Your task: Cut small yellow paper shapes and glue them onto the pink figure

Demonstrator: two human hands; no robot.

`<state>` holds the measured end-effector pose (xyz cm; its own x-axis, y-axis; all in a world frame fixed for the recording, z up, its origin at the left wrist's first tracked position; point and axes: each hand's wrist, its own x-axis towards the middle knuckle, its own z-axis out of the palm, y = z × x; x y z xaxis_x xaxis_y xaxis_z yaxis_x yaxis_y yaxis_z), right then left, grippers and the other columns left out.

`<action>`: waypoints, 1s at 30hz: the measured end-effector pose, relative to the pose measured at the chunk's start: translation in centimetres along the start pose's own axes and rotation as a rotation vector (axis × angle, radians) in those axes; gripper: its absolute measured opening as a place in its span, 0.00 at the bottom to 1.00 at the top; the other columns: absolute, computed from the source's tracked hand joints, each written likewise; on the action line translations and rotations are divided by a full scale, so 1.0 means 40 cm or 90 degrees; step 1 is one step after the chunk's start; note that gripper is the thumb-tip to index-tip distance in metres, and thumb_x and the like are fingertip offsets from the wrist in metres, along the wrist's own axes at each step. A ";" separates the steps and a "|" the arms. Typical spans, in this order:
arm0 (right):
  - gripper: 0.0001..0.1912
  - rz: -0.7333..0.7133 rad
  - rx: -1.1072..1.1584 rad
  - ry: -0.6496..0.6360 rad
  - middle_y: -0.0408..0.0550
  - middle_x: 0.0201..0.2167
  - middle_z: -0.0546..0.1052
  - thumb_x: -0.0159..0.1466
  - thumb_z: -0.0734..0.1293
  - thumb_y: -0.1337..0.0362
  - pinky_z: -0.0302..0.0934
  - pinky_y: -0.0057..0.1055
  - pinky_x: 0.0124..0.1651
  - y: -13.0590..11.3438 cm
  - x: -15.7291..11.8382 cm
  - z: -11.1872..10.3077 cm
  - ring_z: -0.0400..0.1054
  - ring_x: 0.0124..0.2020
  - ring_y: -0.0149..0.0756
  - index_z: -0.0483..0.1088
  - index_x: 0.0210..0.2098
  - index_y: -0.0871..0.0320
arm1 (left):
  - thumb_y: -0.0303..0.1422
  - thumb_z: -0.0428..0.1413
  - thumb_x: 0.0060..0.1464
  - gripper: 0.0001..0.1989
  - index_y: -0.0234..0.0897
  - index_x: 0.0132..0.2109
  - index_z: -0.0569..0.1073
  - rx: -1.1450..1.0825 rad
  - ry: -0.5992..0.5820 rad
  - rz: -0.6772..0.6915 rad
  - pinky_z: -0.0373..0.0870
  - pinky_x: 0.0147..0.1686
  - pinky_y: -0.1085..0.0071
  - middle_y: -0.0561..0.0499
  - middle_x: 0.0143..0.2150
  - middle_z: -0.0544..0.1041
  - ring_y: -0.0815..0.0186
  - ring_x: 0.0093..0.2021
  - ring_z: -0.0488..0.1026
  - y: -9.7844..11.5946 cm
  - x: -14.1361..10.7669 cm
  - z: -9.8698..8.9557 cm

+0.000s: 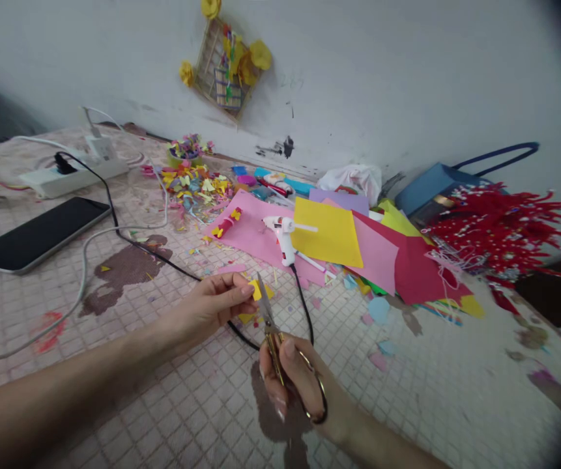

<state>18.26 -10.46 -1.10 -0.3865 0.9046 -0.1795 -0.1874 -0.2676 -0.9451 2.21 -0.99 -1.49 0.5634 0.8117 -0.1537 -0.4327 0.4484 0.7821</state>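
Note:
Between its thumb and fingers my left hand (pixel 226 298) pinches a small piece of yellow paper (pixel 257 290). My right hand (pixel 292 378) is wrapped round the gold handles of a pair of scissors (pixel 266 309), with a finger loop showing at its right side. The blades point up and away from me, right beside the yellow piece. A white glue gun (pixel 284 240) lies just beyond the hands on pink paper (pixel 253 215), near a yellow sheet (pixel 329 233). Left of it is a small red roll with yellow bows (pixel 227 223).
A black phone (pixel 40 233) and white power strip (pixel 75 174) are at the left, with cables across the cloth. Colourful scraps (pixel 197 185) pile up at the back. Red paper (pixel 419 270), a blue bag (pixel 429 185) and red fringed strands (pixel 495 225) are at the right.

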 end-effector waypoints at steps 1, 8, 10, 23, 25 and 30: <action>0.24 0.002 -0.004 0.003 0.36 0.14 0.59 0.63 0.55 0.44 0.49 0.20 0.17 0.001 0.000 0.001 0.52 0.14 0.22 0.62 0.28 0.60 | 0.30 0.63 0.46 0.07 0.32 0.28 0.73 -0.002 -0.003 0.003 0.70 0.31 0.79 0.55 0.26 0.76 0.74 0.26 0.73 -0.001 0.001 -0.001; 0.24 0.025 0.004 0.020 0.36 0.12 0.59 0.63 0.55 0.44 0.48 0.19 0.15 0.011 -0.006 0.003 0.51 0.12 0.21 0.61 0.28 0.60 | 0.30 0.63 0.46 0.07 0.32 0.28 0.72 -0.007 -0.011 0.003 0.69 0.30 0.80 0.56 0.25 0.75 0.74 0.26 0.73 -0.004 0.003 -0.005; 0.24 0.030 0.005 0.028 0.36 0.12 0.59 0.63 0.55 0.44 0.48 0.19 0.15 0.011 -0.008 0.006 0.51 0.12 0.21 0.61 0.27 0.60 | 0.30 0.63 0.46 0.07 0.32 0.28 0.72 -0.005 -0.012 0.007 0.69 0.30 0.80 0.56 0.25 0.75 0.75 0.26 0.73 -0.003 0.003 -0.004; 0.26 0.044 -0.019 0.044 0.35 0.12 0.58 0.61 0.55 0.41 0.49 0.20 0.16 0.005 -0.010 0.014 0.51 0.12 0.22 0.61 0.27 0.59 | 0.31 0.61 0.48 0.07 0.33 0.28 0.71 0.054 -0.024 0.026 0.68 0.32 0.79 0.55 0.26 0.74 0.75 0.28 0.71 0.000 0.005 -0.012; 0.26 0.041 -0.024 0.044 0.35 0.12 0.59 0.61 0.55 0.41 0.48 0.20 0.16 0.005 -0.011 0.017 0.51 0.13 0.22 0.61 0.28 0.59 | 0.31 0.61 0.49 0.07 0.33 0.28 0.71 0.062 -0.024 0.031 0.68 0.32 0.79 0.55 0.26 0.74 0.74 0.28 0.71 0.002 0.005 -0.010; 0.26 0.025 -0.001 0.037 0.35 0.13 0.59 0.61 0.55 0.41 0.48 0.21 0.16 0.009 -0.009 0.021 0.51 0.13 0.23 0.61 0.29 0.59 | 0.31 0.61 0.49 0.07 0.33 0.29 0.71 0.068 -0.030 0.042 0.67 0.33 0.79 0.56 0.26 0.74 0.74 0.28 0.71 0.002 0.004 -0.008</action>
<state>17.60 -11.16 -1.15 -0.3411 0.9109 -0.2320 -0.1716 -0.3030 -0.9374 2.04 -0.71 -1.63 0.5695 0.8188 -0.0726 -0.3946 0.3498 0.8497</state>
